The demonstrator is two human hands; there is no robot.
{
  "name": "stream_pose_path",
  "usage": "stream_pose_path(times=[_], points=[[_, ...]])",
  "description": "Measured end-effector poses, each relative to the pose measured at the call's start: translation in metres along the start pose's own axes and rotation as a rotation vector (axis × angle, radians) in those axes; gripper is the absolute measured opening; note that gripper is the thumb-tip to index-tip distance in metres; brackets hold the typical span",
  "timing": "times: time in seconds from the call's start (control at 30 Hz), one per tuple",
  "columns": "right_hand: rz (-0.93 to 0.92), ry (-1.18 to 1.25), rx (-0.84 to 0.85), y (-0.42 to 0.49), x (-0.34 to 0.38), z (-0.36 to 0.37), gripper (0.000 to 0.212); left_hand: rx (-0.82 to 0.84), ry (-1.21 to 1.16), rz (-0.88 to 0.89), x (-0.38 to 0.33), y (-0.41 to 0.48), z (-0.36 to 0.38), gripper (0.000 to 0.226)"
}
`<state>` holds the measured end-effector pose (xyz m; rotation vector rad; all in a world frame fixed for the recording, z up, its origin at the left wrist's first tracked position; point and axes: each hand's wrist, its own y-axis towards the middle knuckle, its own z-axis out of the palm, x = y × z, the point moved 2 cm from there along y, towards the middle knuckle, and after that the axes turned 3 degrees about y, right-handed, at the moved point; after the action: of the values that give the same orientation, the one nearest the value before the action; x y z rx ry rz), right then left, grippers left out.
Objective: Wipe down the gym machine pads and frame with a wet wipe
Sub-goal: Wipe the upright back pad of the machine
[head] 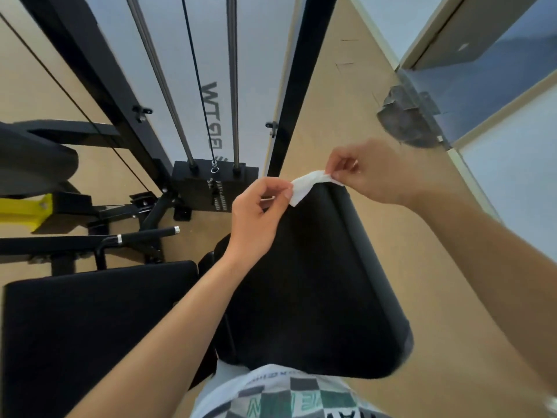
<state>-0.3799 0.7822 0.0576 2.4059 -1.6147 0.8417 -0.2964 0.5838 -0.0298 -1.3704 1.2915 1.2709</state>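
A small white wet wipe (307, 185) is stretched between both hands above the far end of a long black back pad (316, 282). My left hand (259, 218) pinches the wipe's left corner between thumb and fingers. My right hand (370, 173) pinches its right end. A second black seat pad (99, 321) lies at the lower left. The machine's black frame upright (301, 86) rises behind the pads, with the weight stack (215, 185) at its foot.
Two steel guide rods (232, 86) and a black cable (196, 76) run up from the weight stack. A black handle bar with a chrome tip (144, 235) and a yellow part (24, 211) sit at the left. A glass door (482, 86) is at the right, over tan flooring.
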Motion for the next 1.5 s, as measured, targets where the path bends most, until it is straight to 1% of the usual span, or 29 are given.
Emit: stream_pose_path(times=[0.1,0.2,0.27,0.33,0.4,0.47,0.53,0.57,0.6,0.7,0.83,0.9,0.97,1.03,1.07,1.13,1.23,1.3,1.33,1.4,1.43,1.47,1.5], points=[[-0.065,0.091,-0.234,-0.026,-0.007,0.005,0.02,-0.027,0.016,0.024,-0.02,0.002,0.002,0.019],[-0.161,0.155,-0.469,-0.053,-0.004,0.007,0.017,-0.02,0.065,0.115,-0.043,-0.003,0.004,0.027],[-0.22,0.108,-0.528,-0.072,-0.003,0.014,0.017,0.05,0.102,0.191,-0.049,-0.014,0.008,0.025],[-0.183,0.153,-0.492,-0.091,-0.007,0.025,0.02,0.121,0.121,0.208,-0.044,-0.029,0.014,0.016],[-0.081,0.284,-0.469,-0.104,-0.013,0.033,0.024,0.128,0.126,0.162,-0.035,-0.042,0.018,0.014],[-0.016,0.404,-0.436,-0.11,-0.015,0.036,0.036,0.098,0.143,0.128,-0.032,-0.052,0.022,0.016],[-0.002,0.446,-0.329,-0.109,-0.014,0.037,0.054,0.076,0.145,0.125,-0.035,-0.059,0.025,0.016],[-0.009,0.446,-0.278,-0.108,-0.014,0.038,0.057,0.067,0.138,0.127,-0.037,-0.061,0.026,0.017],[-0.017,0.446,-0.248,-0.107,-0.013,0.04,0.053,0.053,0.131,0.128,-0.039,-0.063,0.028,0.017],[-0.041,0.522,-0.233,-0.109,-0.013,0.041,0.029,0.007,0.097,0.109,-0.05,-0.067,0.031,0.012],[-0.105,0.622,-0.121,-0.115,-0.009,0.046,0.011,-0.025,0.05,0.048,-0.06,-0.076,0.032,0.011],[-0.125,0.624,-0.101,-0.119,-0.008,0.051,0.003,-0.033,0.037,0.027,-0.063,-0.082,0.033,0.013],[-0.123,0.63,-0.119,-0.123,-0.009,0.053,0.008,-0.012,0.024,-0.026,-0.066,-0.089,0.032,0.026],[-0.115,0.68,-0.144,-0.128,-0.01,0.053,0.009,0.055,0.055,-0.111,-0.068,-0.096,0.029,0.04],[-0.109,0.713,-0.154,-0.131,-0.011,0.053,0.008,0.082,0.082,-0.147,-0.068,-0.1,0.026,0.04],[-0.1,0.753,-0.179,-0.136,-0.013,0.053,0.008,0.09,0.113,-0.194,-0.065,-0.108,0.019,0.03],[-0.069,0.708,-0.242,-0.144,-0.014,0.057,0.011,0.022,0.068,-0.246,-0.06,-0.114,0.007,0.025],[-0.029,0.674,-0.307,-0.153,-0.014,0.061,0.016,-0.091,0.108,-0.195,-0.062,-0.116,0.0,0.022],[-0.012,0.653,-0.335,-0.159,-0.014,0.065,0.018,-0.171,0.158,-0.135,-0.065,-0.117,-0.003,0.018],[0.006,0.588,-0.368,-0.172,-0.012,0.074,0.021,-0.347,0.321,0.043,-0.071,-0.12,-0.006,0.01],[0.01,0.541,-0.381,-0.178,-0.011,0.078,0.023,-0.374,0.38,0.125,-0.07,-0.121,-0.003,0.011],[0.022,0.489,-0.394,-0.185,-0.009,0.083,0.027,-0.339,0.417,0.184,-0.064,-0.121,0.003,0.012],[0.048,0.436,-0.407,-0.191,-0.007,0.088,0.031,-0.252,0.44,0.222,-0.054,-0.121,0.012,0.012]])
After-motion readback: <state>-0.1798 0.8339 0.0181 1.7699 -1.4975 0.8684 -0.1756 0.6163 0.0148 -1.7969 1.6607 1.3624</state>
